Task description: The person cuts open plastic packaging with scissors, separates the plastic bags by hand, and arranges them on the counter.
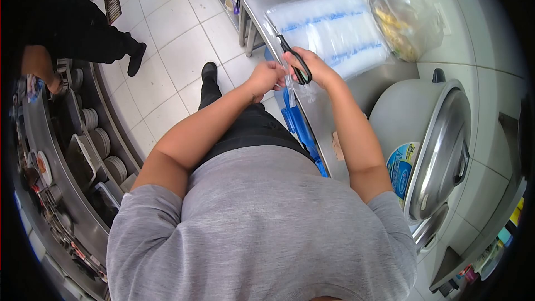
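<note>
Right grip closed round black-handled scissors at counter edge, blades angled forward beside plastic-wrapped pack with blue print. Left grip just beside, fingers curled by clear film; small in view, cannot tell whether it pinches. Good handling: film taut, fingertips off the blade line, pack flat. Bag of yellowish pieces near pack.

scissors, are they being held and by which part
The scissors are held by their black handles in the right hand; what the left hand grips, if anything, cannot be told.
</note>
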A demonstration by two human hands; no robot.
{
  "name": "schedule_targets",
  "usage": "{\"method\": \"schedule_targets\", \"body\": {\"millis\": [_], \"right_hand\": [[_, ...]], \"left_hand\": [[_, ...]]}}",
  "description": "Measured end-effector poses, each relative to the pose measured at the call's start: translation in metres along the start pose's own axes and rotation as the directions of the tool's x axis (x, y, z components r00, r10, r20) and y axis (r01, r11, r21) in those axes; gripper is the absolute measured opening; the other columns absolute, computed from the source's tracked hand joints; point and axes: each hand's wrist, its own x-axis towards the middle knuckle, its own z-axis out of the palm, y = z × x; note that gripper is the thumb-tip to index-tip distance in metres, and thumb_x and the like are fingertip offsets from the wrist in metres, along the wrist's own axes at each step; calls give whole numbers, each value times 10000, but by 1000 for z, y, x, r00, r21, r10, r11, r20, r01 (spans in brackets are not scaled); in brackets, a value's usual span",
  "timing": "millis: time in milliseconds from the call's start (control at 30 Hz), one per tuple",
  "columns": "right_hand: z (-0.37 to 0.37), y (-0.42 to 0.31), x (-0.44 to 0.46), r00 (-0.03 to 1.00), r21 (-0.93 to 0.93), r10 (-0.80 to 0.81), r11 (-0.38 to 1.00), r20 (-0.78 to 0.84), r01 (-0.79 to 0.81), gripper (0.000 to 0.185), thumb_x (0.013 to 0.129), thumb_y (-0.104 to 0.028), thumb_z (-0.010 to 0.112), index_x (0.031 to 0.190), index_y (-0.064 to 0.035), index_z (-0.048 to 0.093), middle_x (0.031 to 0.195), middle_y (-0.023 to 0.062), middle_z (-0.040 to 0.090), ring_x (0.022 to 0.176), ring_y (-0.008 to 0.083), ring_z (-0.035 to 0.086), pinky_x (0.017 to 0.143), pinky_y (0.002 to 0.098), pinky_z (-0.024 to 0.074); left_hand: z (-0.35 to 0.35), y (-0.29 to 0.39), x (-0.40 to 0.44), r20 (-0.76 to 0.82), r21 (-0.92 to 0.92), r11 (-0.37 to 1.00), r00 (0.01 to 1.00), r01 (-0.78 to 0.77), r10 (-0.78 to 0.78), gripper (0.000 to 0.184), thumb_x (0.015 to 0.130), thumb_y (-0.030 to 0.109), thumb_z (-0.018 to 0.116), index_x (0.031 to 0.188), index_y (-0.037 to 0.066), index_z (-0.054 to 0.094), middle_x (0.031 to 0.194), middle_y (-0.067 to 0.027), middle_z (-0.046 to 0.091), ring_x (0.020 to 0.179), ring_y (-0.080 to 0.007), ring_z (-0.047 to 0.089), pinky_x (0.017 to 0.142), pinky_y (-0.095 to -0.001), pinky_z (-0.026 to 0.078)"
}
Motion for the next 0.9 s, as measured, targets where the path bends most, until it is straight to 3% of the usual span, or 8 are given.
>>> {"method": "schedule_targets", "body": {"millis": [200,333,433,567,633,700,767,900], "right_hand": [[-3,-13,28,1000,-31,4,1000,-3,-4,489,889,-510,598,1012,-38,569,665,2,562,553,84,528,499,226,414],[1,-27,44,993,-15,-67,998,-94,66,495,856,-518,636,950,-36,580,643,6,560,530,88,532,496,237,430],[-3,-43,29,967,43,-195,978,-164,204,473,840,-471,680,946,-20,586,648,17,562,530,85,530,490,231,431],[-6,-16,-2,877,128,-346,905,-333,406,481,811,-425,728,1013,-9,592,709,28,563,584,94,517,533,239,436],[-10,4,-18,802,-138,-340,939,-492,314,505,787,-409,753,1049,-10,589,716,37,561,612,127,519,576,272,447],[-13,9,-42,801,-158,-217,975,-559,153,519,767,-397,771,1061,-13,583,709,52,562,639,149,523,603,298,451],[-11,23,-55,719,-205,-243,968,-651,142,526,765,-385,775,1077,-13,575,693,52,560,625,140,511,590,287,442],[-3,35,-72,587,-33,-63,998,-807,61,520,770,-366,775,1104,-24,571,672,41,554,602,132,492,568,282,426]], "left_hand": [[-1,-6,2,23,30,999,1000,12,-13,123,892,186,590,867,67,573,741,-23,579,699,-136,596,639,-288,481],[-15,-7,-10,99,204,965,977,164,-187,124,826,175,602,813,52,597,703,-33,590,689,-152,603,637,-298,482],[-51,24,-21,-30,373,928,1000,12,-1,120,806,149,580,813,36,617,728,-49,610,707,-160,608,648,-314,489],[-80,132,-7,-62,522,794,915,-312,400,155,800,153,554,823,20,630,832,-80,661,759,-170,607,738,-316,483],[-72,189,28,-5,472,781,884,-410,467,167,804,152,549,854,18,637,895,-68,669,809,-172,601,769,-315,463],[-52,236,72,84,517,734,879,-441,469,194,806,166,562,901,18,645,916,-62,662,858,-177,598,773,-324,456],[-19,274,119,147,470,789,917,-394,371,206,799,179,582,916,23,650,900,-68,657,870,-179,598,766,-334,458],[24,317,250,272,470,796,920,-381,280,209,791,202,617,910,36,660,873,-70,644,860,-185,604,734,-340,468]]}}
